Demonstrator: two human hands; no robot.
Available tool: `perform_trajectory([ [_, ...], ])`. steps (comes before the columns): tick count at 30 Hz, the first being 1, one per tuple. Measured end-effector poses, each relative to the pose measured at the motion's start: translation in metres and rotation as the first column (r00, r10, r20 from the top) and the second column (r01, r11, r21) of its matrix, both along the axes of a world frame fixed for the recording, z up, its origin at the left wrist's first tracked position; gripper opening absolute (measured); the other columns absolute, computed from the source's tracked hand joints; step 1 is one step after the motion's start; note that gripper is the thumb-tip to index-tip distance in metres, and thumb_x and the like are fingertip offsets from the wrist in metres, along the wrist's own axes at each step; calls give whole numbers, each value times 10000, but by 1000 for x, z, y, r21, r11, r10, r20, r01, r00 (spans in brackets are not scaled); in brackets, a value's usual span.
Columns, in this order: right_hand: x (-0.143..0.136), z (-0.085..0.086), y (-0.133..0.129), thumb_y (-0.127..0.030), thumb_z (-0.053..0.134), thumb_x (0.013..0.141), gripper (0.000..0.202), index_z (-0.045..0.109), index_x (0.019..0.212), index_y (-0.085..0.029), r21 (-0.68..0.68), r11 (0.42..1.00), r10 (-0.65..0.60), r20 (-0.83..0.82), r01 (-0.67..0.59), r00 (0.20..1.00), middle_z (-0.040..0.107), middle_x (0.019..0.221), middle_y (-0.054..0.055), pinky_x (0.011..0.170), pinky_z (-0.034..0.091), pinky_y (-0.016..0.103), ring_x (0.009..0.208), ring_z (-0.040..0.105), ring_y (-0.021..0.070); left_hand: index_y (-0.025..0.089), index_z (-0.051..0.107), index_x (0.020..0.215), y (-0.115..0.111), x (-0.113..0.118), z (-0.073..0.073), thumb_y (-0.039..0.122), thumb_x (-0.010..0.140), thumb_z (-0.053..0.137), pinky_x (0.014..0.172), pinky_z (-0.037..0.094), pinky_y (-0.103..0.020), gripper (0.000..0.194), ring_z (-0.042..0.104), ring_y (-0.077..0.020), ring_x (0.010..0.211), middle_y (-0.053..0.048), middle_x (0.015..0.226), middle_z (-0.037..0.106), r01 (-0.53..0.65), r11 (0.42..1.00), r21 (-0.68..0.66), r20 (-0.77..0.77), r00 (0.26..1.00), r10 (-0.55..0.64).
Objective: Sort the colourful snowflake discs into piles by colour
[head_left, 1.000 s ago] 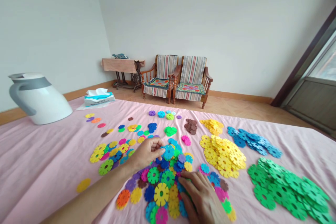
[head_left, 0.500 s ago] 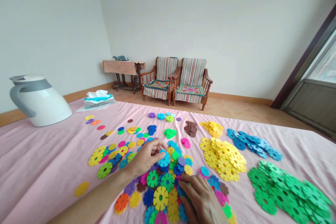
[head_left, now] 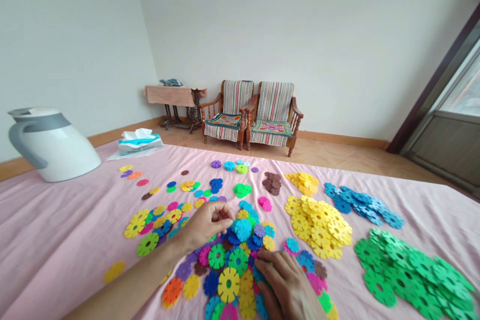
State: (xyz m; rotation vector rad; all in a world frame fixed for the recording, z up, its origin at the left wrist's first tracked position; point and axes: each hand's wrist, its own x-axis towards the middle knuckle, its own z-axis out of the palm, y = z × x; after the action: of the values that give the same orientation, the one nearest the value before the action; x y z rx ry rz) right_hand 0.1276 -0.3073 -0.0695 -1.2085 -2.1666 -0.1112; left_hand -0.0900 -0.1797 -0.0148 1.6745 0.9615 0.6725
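Note:
In the head view, my left hand (head_left: 214, 220) hovers over the left side of the mixed pile, its fingers curled with thumb and fingertips close together. Whether something small is between them is hidden. Just right of its fingertips a light blue disc (head_left: 242, 229) lies on the pile. My right hand (head_left: 287, 280) rests low on the right side of the pile, fingers loosely bent over the discs; what lies beneath them is hidden. A yellow notched disc (head_left: 228, 284) and a green disc (head_left: 238, 260) lie between the hands.
Sorted heaps of yellow (head_left: 320, 225), green (head_left: 412, 270), blue (head_left: 363, 205) and brown discs (head_left: 272, 183) lie on the pink cloth (head_left: 75, 240). A white jug (head_left: 63, 147) and tissue box (head_left: 140, 145) stand at the left. Two chairs (head_left: 272, 115) are beyond the table.
The light blue disc that was at my left fingertips now lies on the pile, slightly to the right. My left hand has moved slightly left, away from it. My right hand is nearly still.

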Motion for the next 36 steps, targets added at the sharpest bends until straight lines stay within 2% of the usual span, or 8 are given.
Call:
perform_trajectory([
  [7,-1,0,-1,-151,566,868,297,603,1152,-229,-23,1000,-3,4,3,1000,674,1111,47,817,545,313,953,639,206,154,655,797,-3,5,5,219,753,599,637,452,-249,97,599,-158,703,-13,733,648,-39,964,263,-161,983,84],
  [13,1,-1,0,-159,571,871,306,604,1164,-241,-19,1000,-5,6,5,1000,675,1123,37,841,542,319,971,638,205,211,682,1032,-13,25,5,270,789,644,854,460,-342,253,595,-230,944,-66,1007,647,178,840,513,-419,906,64],
  [16,2,-3,0,-167,574,872,301,603,1162,-241,-5,1000,-8,23,8,1000,674,1129,32,855,539,324,971,641,205,210,647,1014,-13,33,-2,293,734,713,884,445,-360,300,563,-259,1016,-63,1015,621,230,802,552,-481,873,81],
  [19,3,-4,0,-170,575,869,291,602,1150,-239,-6,1000,-6,23,6,1000,674,1121,26,861,536,326,949,644,201,196,625,890,-13,35,-7,176,741,649,824,448,-318,152,582,-217,917,-38,935,624,210,808,550,-447,891,73],
  [24,2,-3,-1,-170,567,877,300,591,1167,-244,-24,1000,-3,17,4,1000,670,1122,21,860,531,317,950,639,198,179,658,755,-11,29,6,135,746,557,719,448,-262,110,612,-167,762,-14,788,682,109,893,436,-297,954,29],
  [28,1,-3,0,-165,572,872,312,587,1172,-246,-23,1000,-9,5,9,1000,672,1116,22,844,535,317,954,639,202,159,718,763,10,18,21,225,720,627,694,469,-258,120,633,-173,765,-39,830,718,10,946,325,-136,990,37],
  [32,3,-9,3,-166,571,872,306,592,1167,-247,-3,1000,0,24,0,1000,678,1109,27,818,541,300,938,647,200,139,731,745,57,9,26,317,628,766,579,458,-244,216,590,-143,605,-20,664,676,-256,954,154,50,967,251],
  [36,6,-19,7,-189,560,883,274,602,1151,-235,65,998,13,33,-15,999,693,1089,32,780,545,282,902,659,196,116,685,793,116,9,21,330,677,768,562,476,-233,257,569,-109,548,2,640,632,-509,857,74,112,859,500],
])
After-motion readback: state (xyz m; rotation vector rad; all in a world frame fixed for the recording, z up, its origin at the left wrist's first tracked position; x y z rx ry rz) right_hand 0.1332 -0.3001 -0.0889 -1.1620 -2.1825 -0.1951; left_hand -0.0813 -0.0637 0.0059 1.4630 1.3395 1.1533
